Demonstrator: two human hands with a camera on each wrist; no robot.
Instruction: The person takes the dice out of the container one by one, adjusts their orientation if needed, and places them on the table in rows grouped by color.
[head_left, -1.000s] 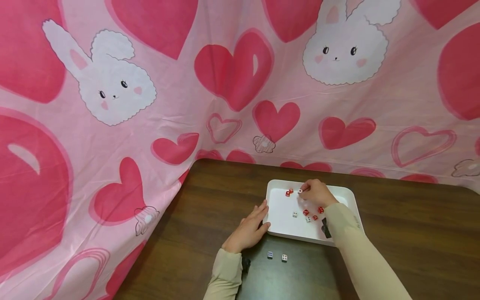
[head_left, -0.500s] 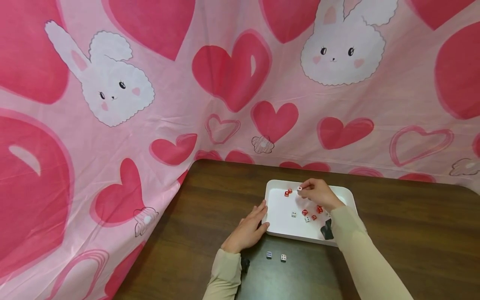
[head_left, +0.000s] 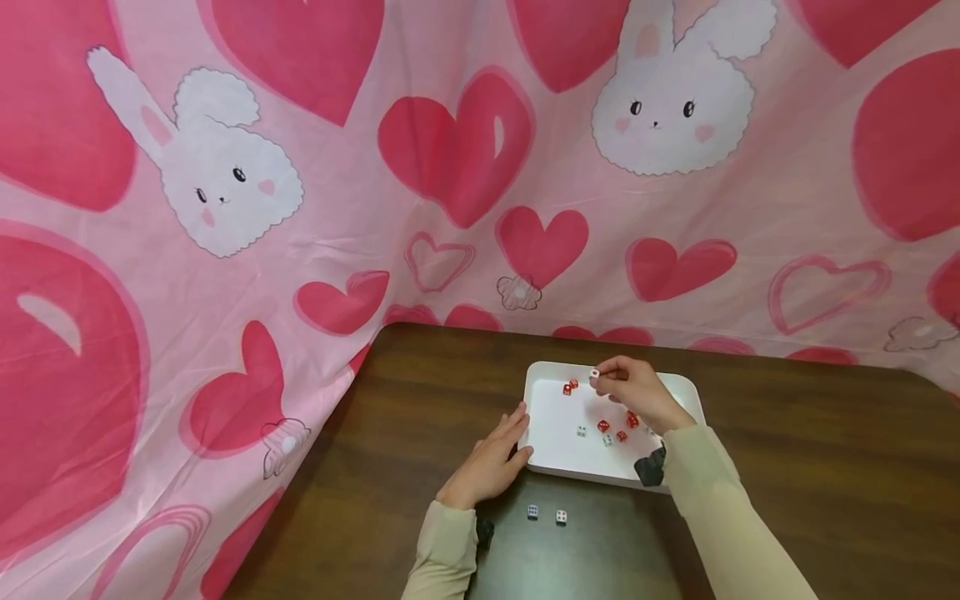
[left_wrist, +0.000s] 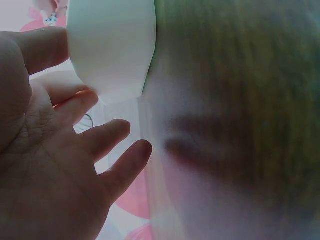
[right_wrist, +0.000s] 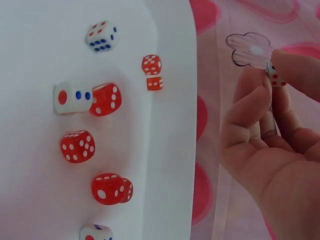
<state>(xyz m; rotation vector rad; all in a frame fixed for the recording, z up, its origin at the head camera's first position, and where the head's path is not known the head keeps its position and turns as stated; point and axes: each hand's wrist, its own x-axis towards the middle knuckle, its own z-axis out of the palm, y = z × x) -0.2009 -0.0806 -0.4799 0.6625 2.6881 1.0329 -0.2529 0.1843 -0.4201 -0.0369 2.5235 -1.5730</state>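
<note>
Pink cloth (head_left: 555, 175) behind the bench (head_left: 420, 400); the tray (head_left: 551, 404) is touched by the left hand (head_left: 487, 467), fingers spread, while the white die (head_left: 594, 374), raised near the far rim and pinched by the right hand (head_left: 637, 392), should be gripped lightly.

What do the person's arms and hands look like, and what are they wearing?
The left hand and right hand are bare, with no gloves. The left sleeve and right sleeve are long, plain and pale beige-green. A small dark block shows by the right wrist and a dark piece by the left, probably the wrist cameras.
</note>
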